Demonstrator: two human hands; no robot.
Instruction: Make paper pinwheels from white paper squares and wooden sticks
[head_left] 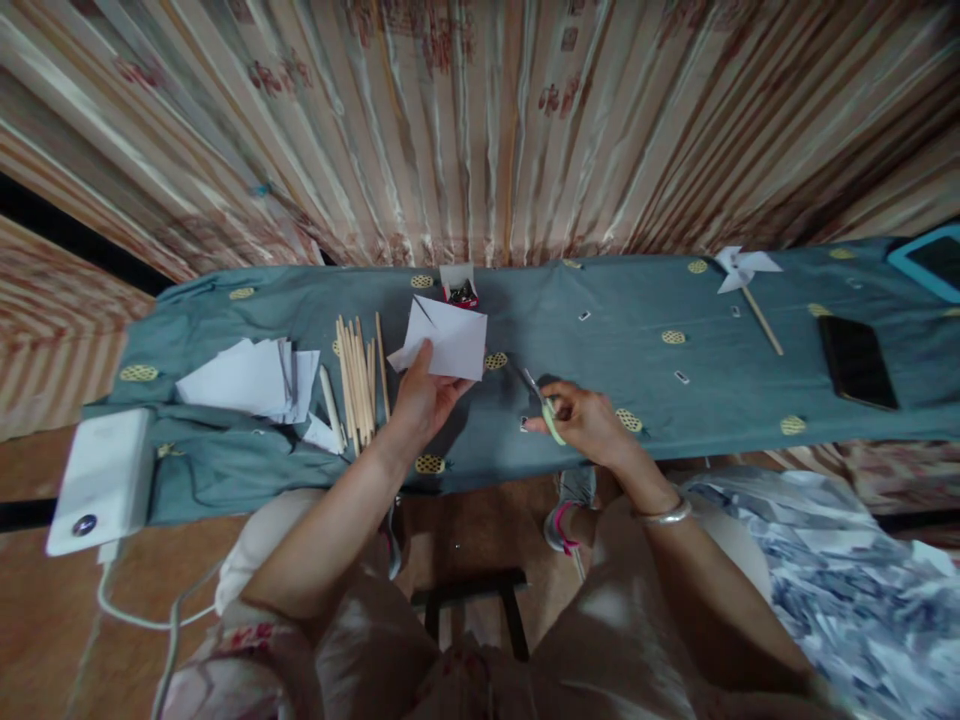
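Note:
My left hand (429, 398) pinches a square of white paper (457, 342) by its near edge, thumb on top. A slit runs in from the paper's upper left corner, and a flap sticks out at its left. To the right, my right hand (585, 420) has its fingers in the loops of small scissors with pale green handles (553, 418). The scissors' blades point up and left, apart from the paper. Just behind the paper stands a small open box (460, 290) with dark metal bits inside. Left of my left hand lie several wooden sticks (356, 380).
A stack of white paper (244, 380) lies at the left, near a white power bank (101, 485) with a cable. At the right are a paper pinwheel on a stick (739, 268), a dark phone (857, 362) and a blue-edged device (934, 262). A curtain (480, 130) hangs behind the cloth-covered table.

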